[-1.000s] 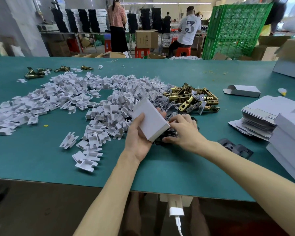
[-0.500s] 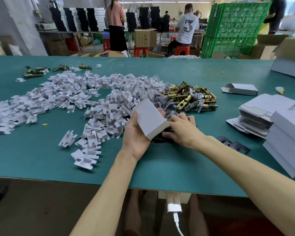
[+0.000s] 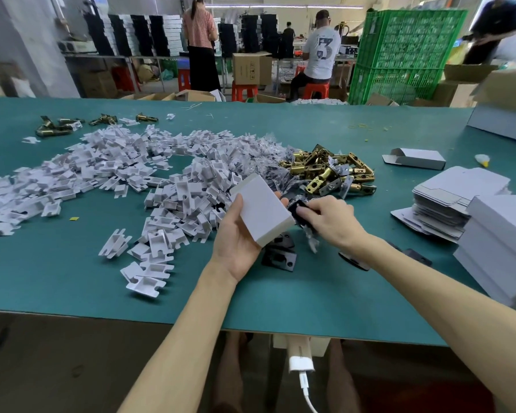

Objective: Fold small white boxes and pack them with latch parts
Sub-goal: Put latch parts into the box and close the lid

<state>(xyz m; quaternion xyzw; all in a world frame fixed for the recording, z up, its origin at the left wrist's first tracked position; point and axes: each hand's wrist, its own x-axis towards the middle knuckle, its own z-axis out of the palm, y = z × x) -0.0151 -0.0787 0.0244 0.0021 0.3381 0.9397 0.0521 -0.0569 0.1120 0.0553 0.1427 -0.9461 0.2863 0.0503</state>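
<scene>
Your left hand [image 3: 239, 234] cradles a folded white box [image 3: 262, 210] from below, thumb over its left edge, above the green tabletop [image 3: 72, 278]. The box's long axis runs from far-left to near-right; which end is open does not show. Touching the box's right side, your right hand [image 3: 331, 219] pinches a bagged black latch part [image 3: 300, 211]. Brass latches [image 3: 328, 171] lie beyond the box. The only readable writing is a large 3 on a seated worker's shirt [image 3: 323, 49] far behind the box.

Beyond the teal table [image 3: 72, 278] stand stacked green crates [image 3: 405, 55], a cardboard carton [image 3: 251, 68] and red stools [image 3: 316, 90].
</scene>
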